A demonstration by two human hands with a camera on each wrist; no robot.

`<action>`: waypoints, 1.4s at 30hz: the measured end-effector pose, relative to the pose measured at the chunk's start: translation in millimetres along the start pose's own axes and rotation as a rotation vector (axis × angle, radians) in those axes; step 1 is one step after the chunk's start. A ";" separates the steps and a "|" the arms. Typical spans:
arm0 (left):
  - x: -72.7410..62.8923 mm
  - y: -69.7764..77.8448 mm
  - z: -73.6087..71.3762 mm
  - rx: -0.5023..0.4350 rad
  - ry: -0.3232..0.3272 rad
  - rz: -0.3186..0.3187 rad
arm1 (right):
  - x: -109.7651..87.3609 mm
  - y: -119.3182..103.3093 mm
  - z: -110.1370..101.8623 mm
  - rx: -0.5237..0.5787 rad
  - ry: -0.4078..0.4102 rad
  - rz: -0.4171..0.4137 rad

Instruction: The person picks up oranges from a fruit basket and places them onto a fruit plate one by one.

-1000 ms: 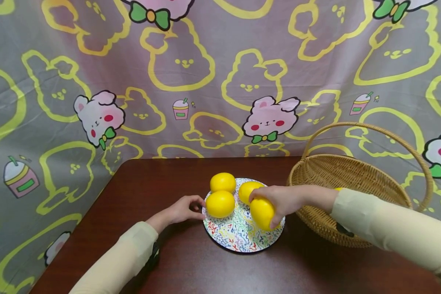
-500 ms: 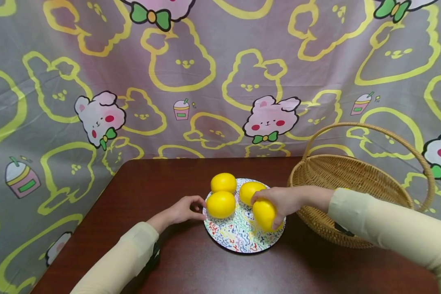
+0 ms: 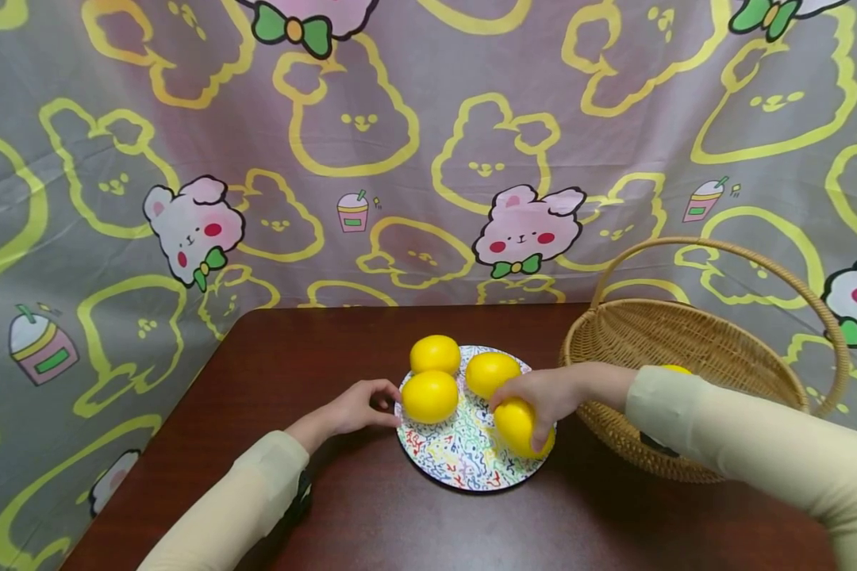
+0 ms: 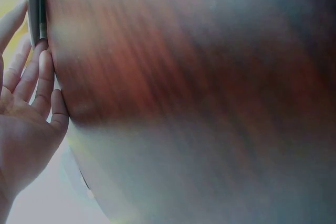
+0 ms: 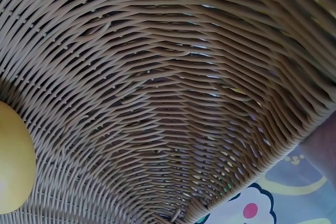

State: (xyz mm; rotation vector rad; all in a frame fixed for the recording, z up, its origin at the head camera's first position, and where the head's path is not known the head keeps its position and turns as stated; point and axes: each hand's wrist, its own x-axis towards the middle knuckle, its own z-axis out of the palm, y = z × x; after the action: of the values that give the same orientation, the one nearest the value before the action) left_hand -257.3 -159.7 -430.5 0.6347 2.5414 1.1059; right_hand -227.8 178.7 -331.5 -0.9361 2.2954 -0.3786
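Gripping a yellow fruit [image 3: 514,420] at four o'clock on the patterned plate [image 3: 457,456], my right grip [image 3: 546,392] has fingers and thumb curled round it! Three more fruits [image 3: 429,398] sit at ten, eleven and one. Over at nine, my left grip [image 3: 357,407] touches the rim, fingers relaxed. Out at three o'clock on the dark counter [image 3: 371,515], a wicker basket [image 3: 657,333] shows a yellow shape [image 3: 677,369] inside; printed cloth [image 3: 414,143] hangs at twelve.

Fruits [image 3: 429,397] smooth; basket [image 3: 636,333] rough woven wicker; table [image 3: 328,492] glossy, wood-grained.
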 end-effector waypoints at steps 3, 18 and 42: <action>0.5 0.0 0.1 0.004 0.003 -0.001 | 1.2 0.3 -0.3 -0.005 -0.007 0.023; 0.8 -1.3 0.1 -0.006 -0.002 -0.005 | 2.5 0.1 -2.1 -0.061 0.097 0.000; 0.7 -2.5 0.6 -0.014 -0.002 0.000 | 1.2 1.4 -4.0 0.015 0.102 -0.032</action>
State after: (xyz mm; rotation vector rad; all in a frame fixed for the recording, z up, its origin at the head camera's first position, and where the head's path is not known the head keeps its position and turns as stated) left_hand -258.3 -160.5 -432.8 0.6324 2.5295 1.1215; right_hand -231.7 178.9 -329.6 -0.9674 2.3684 -0.4665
